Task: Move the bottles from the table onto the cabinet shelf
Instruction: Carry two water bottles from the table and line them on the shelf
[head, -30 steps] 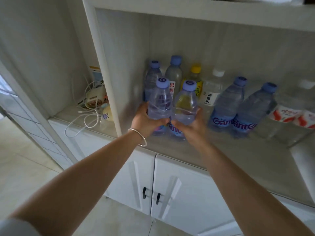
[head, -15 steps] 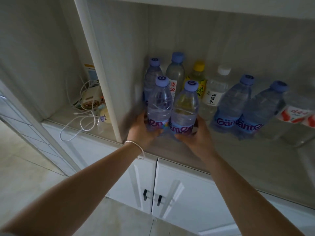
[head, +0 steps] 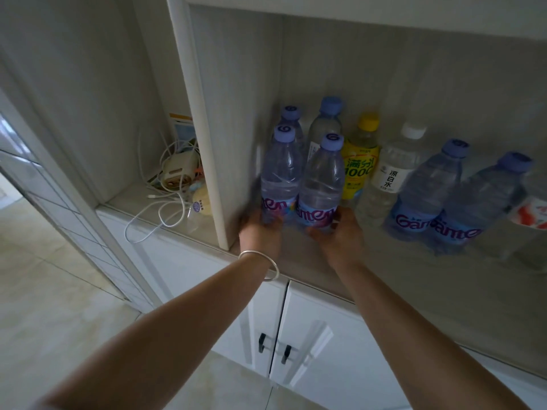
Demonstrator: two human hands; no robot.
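Note:
Two clear water bottles with purple caps stand upright side by side at the front left of the cabinet shelf [head: 414, 279]. My left hand [head: 259, 232] grips the base of the left bottle [head: 279, 170]. My right hand [head: 337, 232] grips the base of the right bottle [head: 322, 179]. Behind them stand two more purple-capped bottles [head: 325, 125], a yellow-capped bottle [head: 359, 167] and a white-capped bottle [head: 390, 173]. Two further purple-capped bottles [head: 429, 190] stand to the right.
An upright divider panel [head: 204, 143] closes the shelf on the left, close to my left hand. Beyond it lie a charger and tangled white cables [head: 174, 184]. White cabinet doors with dark handles [head: 273, 347] sit below the shelf. A red-labelled bottle [head: 532, 214] is at the right edge.
Both hands slid down from the bottles' middles to their bases as the two bottles moved back and came down onto the shelf.

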